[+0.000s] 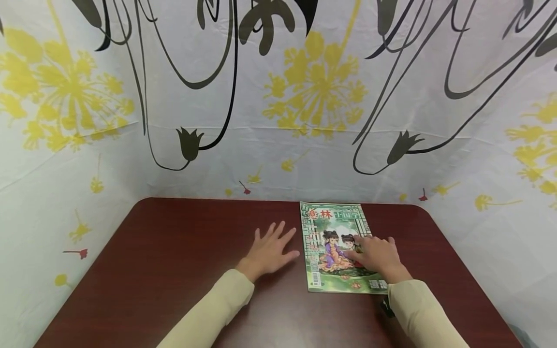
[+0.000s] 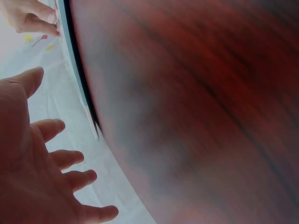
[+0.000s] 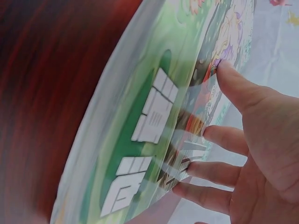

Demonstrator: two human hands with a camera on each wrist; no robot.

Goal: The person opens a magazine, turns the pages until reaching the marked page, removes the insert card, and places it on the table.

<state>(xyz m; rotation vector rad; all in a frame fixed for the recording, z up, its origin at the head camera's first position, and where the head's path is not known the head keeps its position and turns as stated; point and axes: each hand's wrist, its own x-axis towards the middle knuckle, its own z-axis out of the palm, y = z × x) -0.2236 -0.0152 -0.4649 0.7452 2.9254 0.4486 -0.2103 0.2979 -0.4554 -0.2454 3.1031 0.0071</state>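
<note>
A green magazine (image 1: 315, 270) with two cartoon figures on its cover lies flat on the dark red-brown table, right of the middle. My right hand (image 1: 377, 253) is over the right part of its cover. In the right wrist view the thumb and fingertips of this hand (image 3: 261, 140) touch the cover, spread apart and not curled round anything. To the magazine's left my left hand (image 1: 269, 250) is held with fingers spread and nothing in it. The left wrist view shows that palm (image 2: 32, 163) beside the magazine's edge (image 2: 77, 56), apart from it.
The table (image 1: 183, 251) has rounded far corners. A small dark object (image 1: 387, 307) lies below the magazine, partly hidden by my right sleeve (image 1: 419, 309). White cloth (image 1: 270, 159) with yellow and dark plant prints hangs behind and at both sides.
</note>
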